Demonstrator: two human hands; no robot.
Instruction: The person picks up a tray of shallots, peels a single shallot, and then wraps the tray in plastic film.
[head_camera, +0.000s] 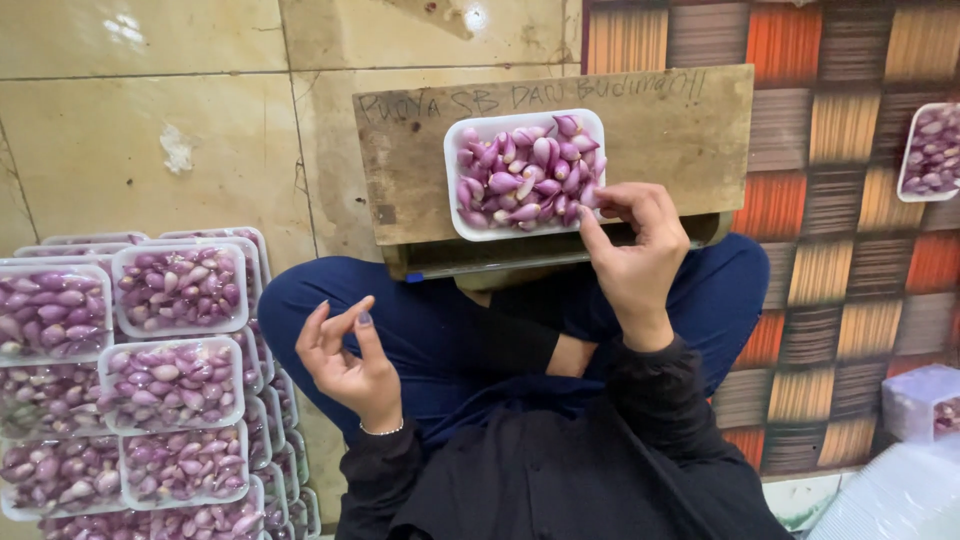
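A single head-worn camera looks almost straight down from above the seated person, close over the crossed legs in blue trousers (480, 330). The low wooden table (660, 135) lies toward the top of the frame, the tiled floor (150, 130) at upper left, and the striped mat (850, 250) on the right. No second view exists to overlap it.

Your right hand (632, 250) sits at the right edge of the white tray of shallots (524, 172), so that side is blocked; the wooden board (660, 135) is bare to the tray's right and left. Your left hand (345, 362) hovers open over your knee with free floor (150, 140) above it. Farther left, stacked wrapped trays (150, 390) crowd the way.
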